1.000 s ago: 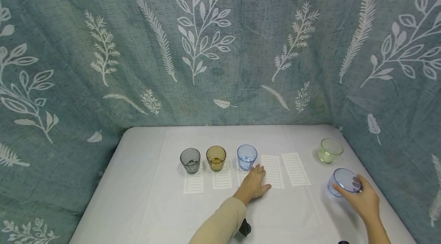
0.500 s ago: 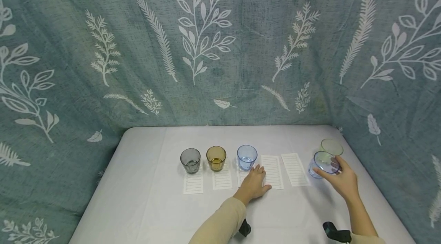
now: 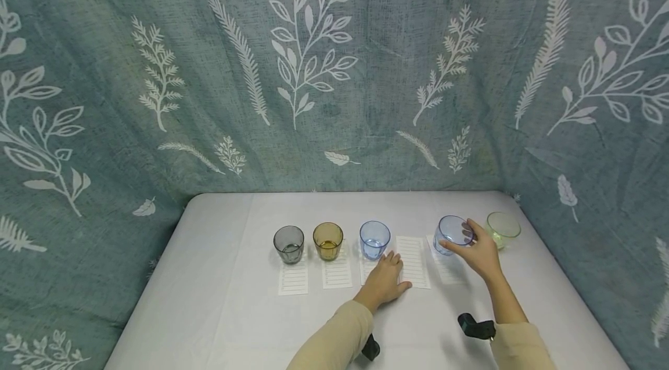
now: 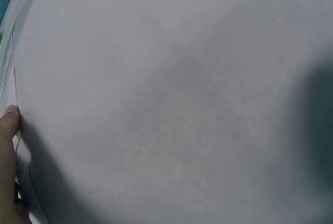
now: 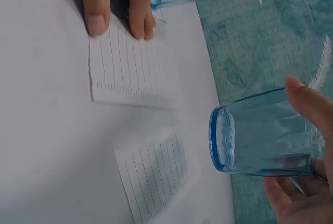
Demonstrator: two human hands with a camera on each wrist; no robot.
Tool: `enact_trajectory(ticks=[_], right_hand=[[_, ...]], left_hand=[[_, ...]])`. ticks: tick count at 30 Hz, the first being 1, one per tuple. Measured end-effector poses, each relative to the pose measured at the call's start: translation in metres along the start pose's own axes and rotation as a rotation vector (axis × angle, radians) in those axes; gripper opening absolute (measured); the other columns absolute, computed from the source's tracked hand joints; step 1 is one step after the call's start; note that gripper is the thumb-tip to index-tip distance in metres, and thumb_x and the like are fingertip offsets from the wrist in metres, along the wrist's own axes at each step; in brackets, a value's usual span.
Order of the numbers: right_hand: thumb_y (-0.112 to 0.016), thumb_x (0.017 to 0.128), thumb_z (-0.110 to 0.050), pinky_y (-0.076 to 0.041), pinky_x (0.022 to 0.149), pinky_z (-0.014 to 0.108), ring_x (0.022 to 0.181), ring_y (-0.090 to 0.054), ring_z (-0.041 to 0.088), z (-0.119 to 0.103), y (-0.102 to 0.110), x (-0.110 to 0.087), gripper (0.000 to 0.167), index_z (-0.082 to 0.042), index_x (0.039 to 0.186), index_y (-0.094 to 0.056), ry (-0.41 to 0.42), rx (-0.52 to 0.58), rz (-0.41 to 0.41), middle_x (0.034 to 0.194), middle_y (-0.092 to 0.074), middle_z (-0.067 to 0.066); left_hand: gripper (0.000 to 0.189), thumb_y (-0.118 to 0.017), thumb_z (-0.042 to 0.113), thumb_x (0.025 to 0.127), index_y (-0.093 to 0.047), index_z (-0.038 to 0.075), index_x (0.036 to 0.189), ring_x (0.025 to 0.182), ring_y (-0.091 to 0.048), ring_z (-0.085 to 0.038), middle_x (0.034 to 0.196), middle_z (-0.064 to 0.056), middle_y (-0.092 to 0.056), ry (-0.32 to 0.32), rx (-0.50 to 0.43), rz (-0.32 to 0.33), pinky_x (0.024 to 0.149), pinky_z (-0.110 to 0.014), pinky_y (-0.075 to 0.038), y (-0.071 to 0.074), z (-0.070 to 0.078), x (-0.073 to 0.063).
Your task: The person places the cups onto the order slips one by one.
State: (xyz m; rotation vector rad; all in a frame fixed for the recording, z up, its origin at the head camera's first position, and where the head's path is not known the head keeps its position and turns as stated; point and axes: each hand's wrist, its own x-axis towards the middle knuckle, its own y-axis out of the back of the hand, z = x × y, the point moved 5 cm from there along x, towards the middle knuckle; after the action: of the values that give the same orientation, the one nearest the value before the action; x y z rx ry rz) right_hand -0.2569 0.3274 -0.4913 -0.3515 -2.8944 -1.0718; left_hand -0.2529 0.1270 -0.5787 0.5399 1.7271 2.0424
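Observation:
My right hand (image 3: pixel 479 252) holds a clear blue glass (image 5: pixel 260 135) by its sides near the rim. In the right wrist view the glass's base is apart from the table. The head view has it over the far end of the rightmost lined paper slip (image 3: pixel 450 268). My left hand (image 3: pixel 384 281) lies palm down with straight fingers, its fingertips on the lined slips in the middle. Another lined slip (image 3: pixel 415 262) lies by its thumb. Just beyond its fingertips stands a second blue glass (image 3: pixel 374 240). The left wrist view catches the thumb (image 4: pixel 9 122) only.
A grey glass (image 3: pixel 288 244) and an amber glass (image 3: pixel 328 241) stand to the left, at the far ends of lined slips. A green glass (image 3: pixel 503 227) stands right of my right hand. Leaf-patterned cloth (image 3: pixel 334 68) hangs behind the white table (image 3: pixel 219 277).
My right hand has carried the blue glass leftward and away from me, past the green glass, to above the rightmost slip. The left hand has stayed in place.

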Motion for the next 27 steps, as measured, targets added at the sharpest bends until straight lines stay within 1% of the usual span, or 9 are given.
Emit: enact_trajectory(ticks=[6,12,17,23,27], right_hand=[[-0.079,0.076,-0.027,-0.04,0.101,0.056,0.122,-0.039,0.053,-0.008,-0.025,0.01,0.096,0.013,0.142,-0.022,0.051,0.054,-0.056,0.138,-0.037,0.036],[-0.079,0.076,-0.028,-0.041,0.101,0.054,0.122,-0.041,0.051,-0.013,-0.045,0.015,0.095,0.012,0.142,-0.024,0.06,0.046,-0.085,0.137,-0.039,0.035],[-0.08,0.075,-0.028,-0.042,0.1,0.054,0.122,-0.042,0.051,-0.016,-0.056,0.015,0.095,0.012,0.142,-0.025,0.061,0.039,-0.1,0.138,-0.039,0.033],[-0.081,0.073,-0.027,-0.043,0.098,0.054,0.12,-0.044,0.051,-0.017,-0.065,0.014,0.094,0.012,0.141,-0.028,0.075,0.044,-0.098,0.136,-0.041,0.034],[-0.081,0.074,-0.028,-0.043,0.099,0.054,0.121,-0.043,0.051,-0.016,-0.071,0.012,0.095,0.011,0.142,-0.027,0.07,0.043,-0.116,0.136,-0.04,0.034]], left_hand=[[0.06,-0.056,0.051,0.089,-0.056,0.008,0.13,0.135,-0.037,-0.019,0.141,-0.003,-0.047,0.004,-0.014,0.002,0.112,-0.029,-0.03,-0.001,-0.001,0.0],[0.06,-0.056,0.052,0.089,-0.056,0.008,0.13,0.134,-0.038,-0.02,0.14,-0.004,-0.048,-0.016,0.016,0.027,0.112,-0.03,-0.03,-0.002,0.0,-0.001],[0.06,-0.056,0.052,0.089,-0.057,0.008,0.129,0.134,-0.038,-0.02,0.14,-0.003,-0.049,-0.026,0.019,0.042,0.113,-0.031,-0.03,-0.003,0.001,0.0],[0.058,-0.057,0.051,0.089,-0.059,0.007,0.126,0.133,-0.04,-0.021,0.138,-0.004,-0.051,-0.042,0.021,0.059,0.112,-0.032,-0.032,-0.002,0.001,0.0],[0.054,-0.057,0.048,0.09,-0.061,0.007,0.123,0.132,-0.041,-0.022,0.136,-0.005,-0.052,-0.05,0.01,0.067,0.111,-0.033,-0.033,0.001,0.0,0.0]])
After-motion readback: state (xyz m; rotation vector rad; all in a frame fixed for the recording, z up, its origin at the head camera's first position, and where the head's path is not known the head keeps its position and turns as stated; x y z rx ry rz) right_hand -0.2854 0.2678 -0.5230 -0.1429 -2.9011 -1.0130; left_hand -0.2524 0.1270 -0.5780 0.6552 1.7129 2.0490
